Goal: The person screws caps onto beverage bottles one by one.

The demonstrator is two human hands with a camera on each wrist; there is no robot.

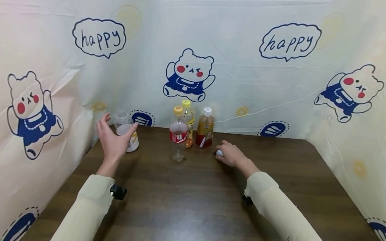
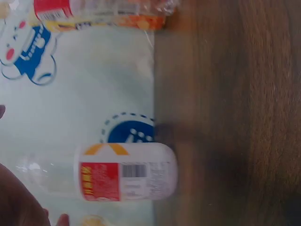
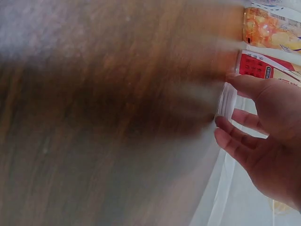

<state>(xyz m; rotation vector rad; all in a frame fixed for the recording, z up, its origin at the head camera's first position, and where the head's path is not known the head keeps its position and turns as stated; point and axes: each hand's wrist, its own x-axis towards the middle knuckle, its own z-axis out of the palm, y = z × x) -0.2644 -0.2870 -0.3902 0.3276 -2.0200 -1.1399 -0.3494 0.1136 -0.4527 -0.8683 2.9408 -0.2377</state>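
Note:
At the table's back left, a clear bottle (image 1: 134, 143) with a white wrap label stands upright. My left hand (image 1: 113, 138) is at its near side, thumb and fingers spread apart; I cannot tell if they touch it. The left wrist view shows the same bottle (image 2: 127, 172) with red and yellow print, and only the edge of the hand. My right hand (image 1: 231, 154) pinches a small white cap (image 1: 219, 153) low over the table, right of the other bottles. In the right wrist view the thumb and fingers are on the edges of the ridged cap (image 3: 226, 101).
Three more bottles stand at the back middle: an empty clear one with a red label (image 1: 179, 136), a yellow-capped one (image 1: 188, 117) partly behind it, and a brown drink with a white cap (image 1: 205, 129). A printed cloth (image 1: 237, 84) hangs behind the wooden table (image 1: 171, 203).

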